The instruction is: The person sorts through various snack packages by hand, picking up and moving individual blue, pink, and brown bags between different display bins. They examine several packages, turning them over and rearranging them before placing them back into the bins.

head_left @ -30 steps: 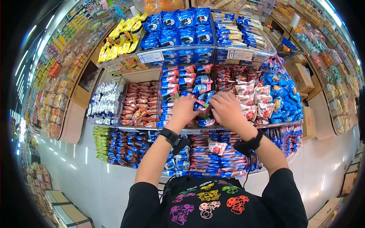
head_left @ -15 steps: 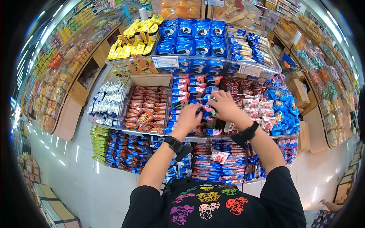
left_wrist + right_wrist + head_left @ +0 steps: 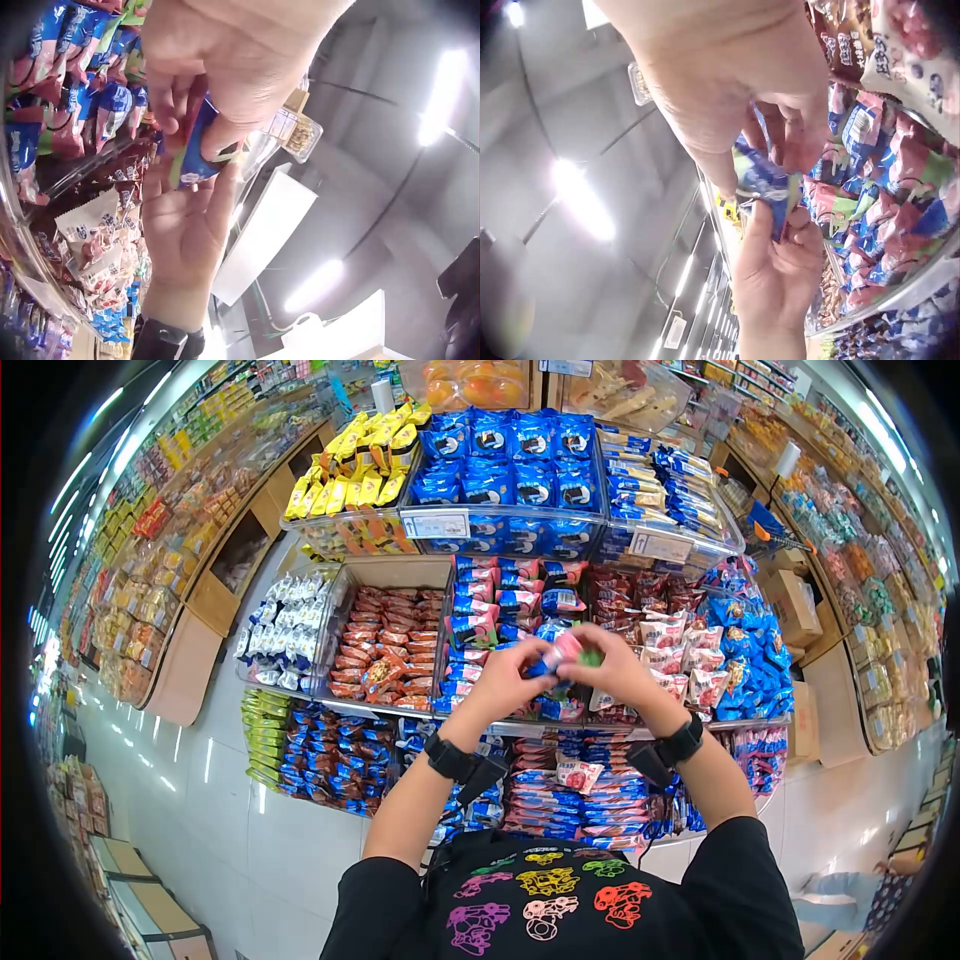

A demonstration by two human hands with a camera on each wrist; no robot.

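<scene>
A small snack packet [image 3: 562,652] in blue, pink and green wrapping is held over the middle bin by both hands. My left hand [image 3: 503,682] pinches one end between thumb and fingers. At the other end, the right hand [image 3: 607,670] grips it, with a green bit of wrapper by the fingers. Close up in the left wrist view, the packet [image 3: 199,154] lies between the two thumbs, partly covered by fingers. The right wrist view shows its blue face [image 3: 769,184]. Similar pink-and-blue packets [image 3: 475,630] fill the bin beneath the hands.
Brown packets [image 3: 385,645] lie in the bin to the left, white-and-red packets [image 3: 705,650] and blue packets [image 3: 745,660] to the right. A raised clear-walled tier [image 3: 500,525] of snacks stands behind. Another person's patterned clothing [image 3: 888,900] shows at lower right.
The hands have come up from among the bin's packets and drawn slightly toward the body, the snack packet between them. The head view has tilted and shifted. Someone has stepped into the lower right.
</scene>
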